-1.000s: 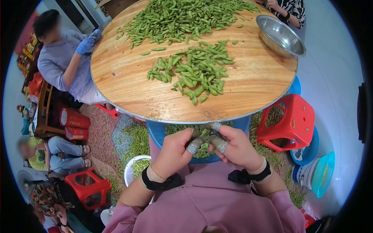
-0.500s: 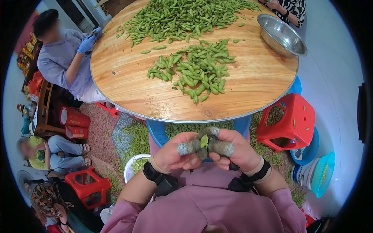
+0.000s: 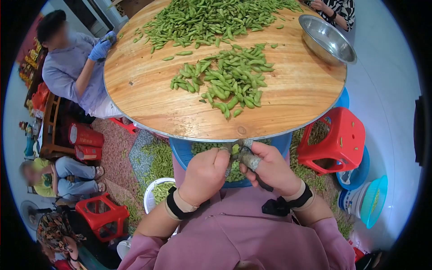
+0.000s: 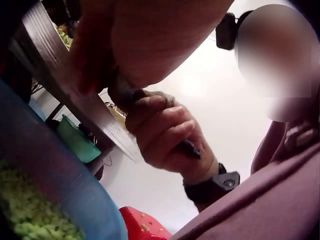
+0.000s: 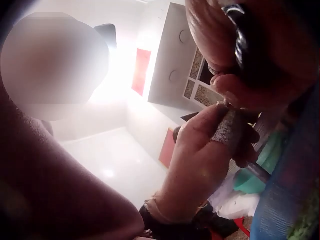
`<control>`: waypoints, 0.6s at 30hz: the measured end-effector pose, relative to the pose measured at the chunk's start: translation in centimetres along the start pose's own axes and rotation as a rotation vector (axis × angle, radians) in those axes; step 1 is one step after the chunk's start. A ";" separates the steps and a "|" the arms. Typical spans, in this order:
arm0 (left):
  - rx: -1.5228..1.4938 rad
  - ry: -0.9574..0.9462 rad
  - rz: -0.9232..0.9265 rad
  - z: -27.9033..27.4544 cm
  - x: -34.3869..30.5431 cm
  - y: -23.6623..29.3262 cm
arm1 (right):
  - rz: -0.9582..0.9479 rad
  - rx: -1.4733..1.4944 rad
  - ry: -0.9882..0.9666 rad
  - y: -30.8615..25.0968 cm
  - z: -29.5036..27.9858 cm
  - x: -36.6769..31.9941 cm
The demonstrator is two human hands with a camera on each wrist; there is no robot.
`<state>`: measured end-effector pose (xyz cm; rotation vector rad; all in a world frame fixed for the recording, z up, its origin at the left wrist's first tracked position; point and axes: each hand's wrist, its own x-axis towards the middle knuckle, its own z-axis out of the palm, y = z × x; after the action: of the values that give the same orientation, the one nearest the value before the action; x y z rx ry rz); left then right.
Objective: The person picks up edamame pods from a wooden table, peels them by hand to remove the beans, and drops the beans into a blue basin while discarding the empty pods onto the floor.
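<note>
Both hands meet over a blue tub (image 3: 180, 155) of shelled green beans, just off the table's near edge. My left hand (image 3: 204, 175) is curled with its back turned up and pinches a green soybean pod (image 3: 235, 149). My right hand (image 3: 272, 168), thumb wrapped in grey tape, meets it from the other side. Within the right fist is a slim tool with a black handle (image 5: 241, 37), its end poking out below the fingers in the left wrist view; its working end is hidden between the hands.
A round wooden table (image 3: 144, 99) bears a small heap of pods (image 3: 234, 81), a larger pile (image 3: 211, 22) behind and a steel bowl (image 3: 327, 40) at right. A red stool (image 3: 335, 139) stands right, a white basket (image 3: 153, 193) left. Another person (image 3: 74, 67) sits at left.
The hands first came lower and turned to show the taped fingers and a pod, then rose toward the table edge. The left hand now turns its back upward.
</note>
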<state>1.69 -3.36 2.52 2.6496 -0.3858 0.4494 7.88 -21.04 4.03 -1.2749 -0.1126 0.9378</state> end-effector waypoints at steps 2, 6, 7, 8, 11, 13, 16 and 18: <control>-0.151 0.075 0.002 0.6 0.2 -0.3 | -0.023 -0.023 0.006 0.1 -0.1 0.0; -1.374 -0.211 -0.780 -0.7 0.7 -0.5 | -0.042 -0.044 -0.002 0.4 -0.1 -0.3; -1.663 -0.233 -0.834 -0.9 0.6 -0.8 | -0.063 -0.038 -0.029 0.3 -0.1 -0.3; -1.661 -0.232 -0.833 -1.0 0.5 -1.0 | -0.064 -0.038 -0.030 0.1 -0.2 -0.4; -1.826 -0.296 -0.869 -1.0 0.2 -1.1 | 0.050 0.132 -0.105 -0.2 -0.7 -0.4; -1.572 -0.262 -0.840 -0.8 0.3 -0.7 | 0.003 0.034 -0.090 0.8 -1.0 0.0; -1.573 -0.250 -0.943 -0.4 0.3 -0.7 | -0.105 -0.222 -0.028 1.2 -0.8 -0.2; -1.575 -0.239 -0.936 0.1 0.3 -1.0 | -0.199 -0.355 0.011 1.2 -0.7 -0.1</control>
<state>2.28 -2.61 2.14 1.0701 0.3614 -0.3844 7.55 -21.70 2.83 -1.5629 -0.4041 0.7591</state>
